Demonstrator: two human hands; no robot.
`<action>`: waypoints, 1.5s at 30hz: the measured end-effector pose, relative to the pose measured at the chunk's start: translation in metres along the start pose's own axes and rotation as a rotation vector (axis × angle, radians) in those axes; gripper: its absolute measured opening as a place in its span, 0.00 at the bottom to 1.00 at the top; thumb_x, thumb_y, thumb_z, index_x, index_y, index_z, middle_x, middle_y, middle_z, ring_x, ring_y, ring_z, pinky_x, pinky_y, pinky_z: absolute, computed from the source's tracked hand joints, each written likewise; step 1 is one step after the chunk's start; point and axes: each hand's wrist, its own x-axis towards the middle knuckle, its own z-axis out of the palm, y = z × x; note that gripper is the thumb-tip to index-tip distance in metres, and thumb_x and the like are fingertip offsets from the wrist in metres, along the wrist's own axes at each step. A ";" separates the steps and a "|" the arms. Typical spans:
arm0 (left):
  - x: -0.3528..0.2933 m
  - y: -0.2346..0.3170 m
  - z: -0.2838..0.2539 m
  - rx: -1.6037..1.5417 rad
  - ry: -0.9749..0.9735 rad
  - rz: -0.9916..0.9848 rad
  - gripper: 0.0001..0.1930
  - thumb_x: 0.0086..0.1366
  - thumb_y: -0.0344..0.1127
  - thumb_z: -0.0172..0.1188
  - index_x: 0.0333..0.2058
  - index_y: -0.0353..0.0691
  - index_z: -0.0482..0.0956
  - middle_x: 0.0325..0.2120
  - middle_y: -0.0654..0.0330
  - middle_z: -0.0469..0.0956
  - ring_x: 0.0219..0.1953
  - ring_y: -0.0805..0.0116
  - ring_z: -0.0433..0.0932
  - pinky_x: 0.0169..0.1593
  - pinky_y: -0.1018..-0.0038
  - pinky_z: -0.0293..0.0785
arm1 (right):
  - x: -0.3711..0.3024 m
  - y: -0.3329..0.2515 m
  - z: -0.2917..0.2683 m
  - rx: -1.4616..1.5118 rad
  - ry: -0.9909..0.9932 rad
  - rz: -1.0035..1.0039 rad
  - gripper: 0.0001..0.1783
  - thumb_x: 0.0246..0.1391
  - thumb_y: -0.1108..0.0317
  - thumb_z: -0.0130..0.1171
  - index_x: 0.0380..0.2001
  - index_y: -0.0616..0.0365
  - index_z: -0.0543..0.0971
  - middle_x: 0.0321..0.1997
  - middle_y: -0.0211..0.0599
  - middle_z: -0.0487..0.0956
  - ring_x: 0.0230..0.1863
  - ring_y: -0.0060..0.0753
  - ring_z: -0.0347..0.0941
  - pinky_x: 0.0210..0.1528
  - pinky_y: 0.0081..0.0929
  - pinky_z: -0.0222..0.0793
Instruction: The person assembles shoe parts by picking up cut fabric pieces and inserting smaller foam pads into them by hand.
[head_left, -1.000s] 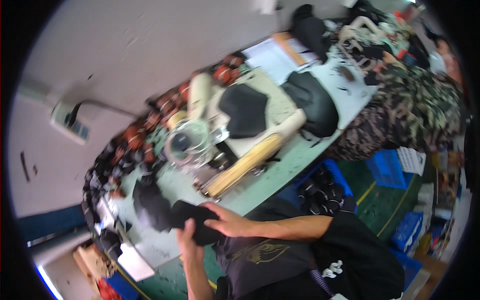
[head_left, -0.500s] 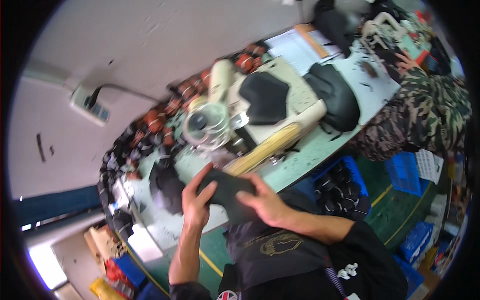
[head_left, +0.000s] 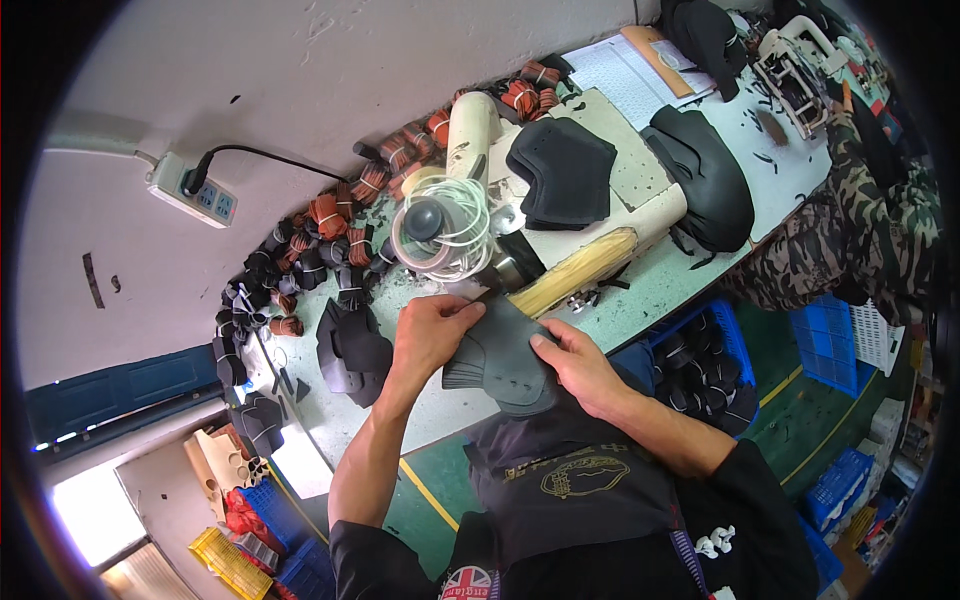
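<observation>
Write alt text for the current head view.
A person's left hand and right hand hold a stack of dark flat pieces at a cluttered workbench. Beyond lie a black stack on a pale board and tied orange bundles along the wall.

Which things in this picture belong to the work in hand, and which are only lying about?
Work in hand:
stack of dark flat pieces, held by left hand and right hand
probably the black stack on the beige platform, judging by its similar look

Apparently just lying about:
reddish-brown bundles near the wall
white papers
yellow crate, lower left
</observation>
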 end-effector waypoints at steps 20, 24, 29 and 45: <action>0.014 0.003 -0.002 -0.078 -0.044 0.027 0.16 0.57 0.41 0.69 0.41 0.38 0.88 0.30 0.52 0.86 0.34 0.67 0.85 0.43 0.71 0.77 | -0.006 -0.007 0.001 0.161 0.094 -0.103 0.20 0.66 0.76 0.53 0.59 0.61 0.68 0.50 0.37 0.78 0.43 0.26 0.80 0.37 0.28 0.83; 0.006 -0.001 -0.006 -0.121 -0.040 0.061 0.14 0.58 0.39 0.69 0.40 0.37 0.87 0.29 0.56 0.86 0.33 0.71 0.82 0.42 0.74 0.76 | -0.007 0.000 0.004 0.189 0.083 -0.100 0.21 0.65 0.77 0.53 0.60 0.61 0.67 0.52 0.38 0.77 0.45 0.27 0.79 0.38 0.29 0.84; 0.011 0.025 -0.003 0.257 0.044 0.041 0.14 0.59 0.37 0.69 0.41 0.36 0.86 0.30 0.62 0.86 0.34 0.76 0.81 0.43 0.77 0.74 | -0.005 0.000 0.001 0.211 0.098 -0.138 0.21 0.66 0.76 0.52 0.60 0.60 0.66 0.53 0.38 0.76 0.47 0.28 0.79 0.41 0.30 0.84; 0.013 0.019 0.003 0.064 0.054 0.129 0.15 0.58 0.42 0.70 0.37 0.34 0.86 0.23 0.59 0.82 0.27 0.74 0.77 0.37 0.76 0.73 | -0.011 -0.004 0.001 0.300 0.085 -0.137 0.22 0.67 0.74 0.52 0.62 0.56 0.65 0.57 0.38 0.75 0.51 0.30 0.79 0.45 0.34 0.84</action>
